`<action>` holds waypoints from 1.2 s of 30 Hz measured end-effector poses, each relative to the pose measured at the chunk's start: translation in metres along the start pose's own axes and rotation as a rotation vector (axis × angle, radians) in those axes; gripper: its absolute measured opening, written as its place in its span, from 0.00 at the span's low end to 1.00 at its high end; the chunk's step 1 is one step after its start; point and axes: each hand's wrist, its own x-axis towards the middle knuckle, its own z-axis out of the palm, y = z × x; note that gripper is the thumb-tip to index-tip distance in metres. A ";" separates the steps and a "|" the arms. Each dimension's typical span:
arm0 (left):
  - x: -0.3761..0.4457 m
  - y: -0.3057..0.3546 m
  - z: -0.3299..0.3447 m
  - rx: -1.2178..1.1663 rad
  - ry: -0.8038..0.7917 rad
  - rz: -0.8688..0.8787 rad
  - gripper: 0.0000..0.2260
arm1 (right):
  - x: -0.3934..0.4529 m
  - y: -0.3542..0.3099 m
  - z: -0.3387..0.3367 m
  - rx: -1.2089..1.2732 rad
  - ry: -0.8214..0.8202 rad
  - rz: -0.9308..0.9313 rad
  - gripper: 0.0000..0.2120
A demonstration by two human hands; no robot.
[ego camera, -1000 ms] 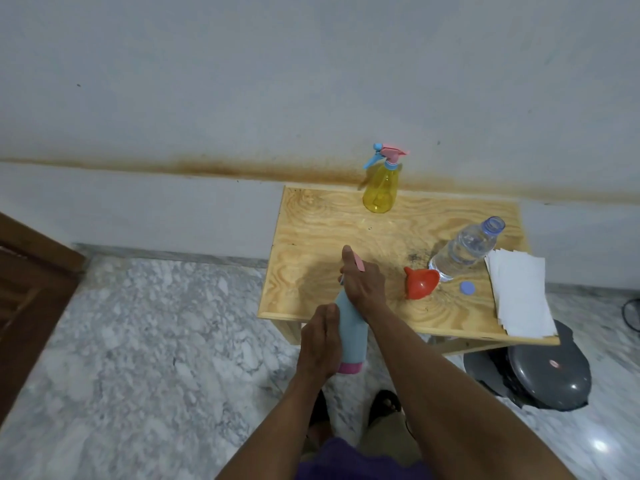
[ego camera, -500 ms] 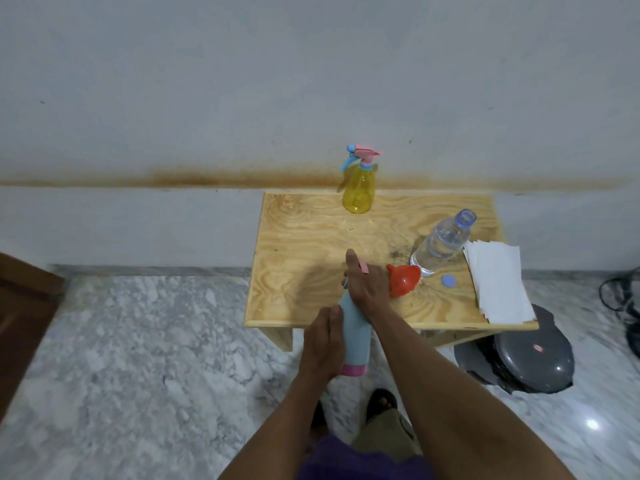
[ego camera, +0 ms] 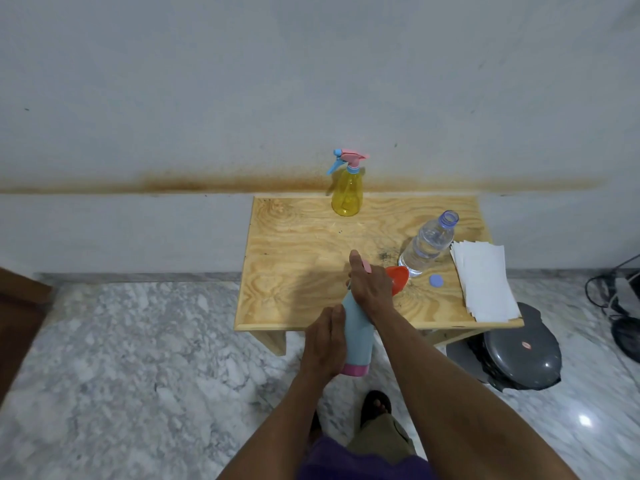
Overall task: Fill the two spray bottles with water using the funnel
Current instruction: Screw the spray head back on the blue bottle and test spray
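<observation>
Hands, both, grip one blue spray bottle (ego camera: 356,332); one yellow bottle (ego camera: 347,195) stands

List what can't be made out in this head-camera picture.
- Blue spray bottle: its head is hidden under the right hand; on or off, can't tell.
- Funnel: partly behind that hand.
- Left hand: fingers hidden behind the bottle.
- Yellow spray bottle: water level unreadable.

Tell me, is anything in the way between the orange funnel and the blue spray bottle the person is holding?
Only the right hand: it wraps the top of the blue spray bottle, covering its spray head, and hides part of the orange funnel lying just behind it. The left hand holds the bottle's body.
</observation>
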 end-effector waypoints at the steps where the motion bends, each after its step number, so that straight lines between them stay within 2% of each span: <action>1: 0.000 0.000 -0.001 0.008 0.000 0.000 0.17 | -0.001 -0.001 0.000 0.004 -0.004 -0.011 0.42; 7: 0.005 -0.002 -0.009 0.025 0.028 0.020 0.17 | -0.001 -0.007 0.001 0.040 -0.015 -0.038 0.28; 11: 0.017 -0.006 -0.021 0.021 0.122 0.074 0.15 | -0.003 -0.020 0.006 0.115 -0.059 -0.059 0.15; 13: 0.025 -0.008 -0.029 0.018 0.187 0.100 0.15 | -0.003 -0.028 0.014 0.140 -0.053 -0.092 0.16; 18: 0.044 -0.010 -0.052 -0.016 0.334 0.098 0.28 | -0.008 -0.059 0.025 0.083 -0.077 -0.217 0.18; 26: 0.126 0.004 -0.084 0.008 0.175 0.101 0.38 | 0.042 -0.118 0.047 -0.059 -0.101 -0.568 0.09; 32: 0.220 0.028 -0.108 0.066 0.215 0.129 0.35 | 0.101 -0.160 0.068 0.036 -0.089 -0.608 0.08; 36: 0.276 0.036 -0.110 0.120 0.204 0.063 0.32 | 0.144 -0.177 0.082 0.017 -0.103 -0.614 0.09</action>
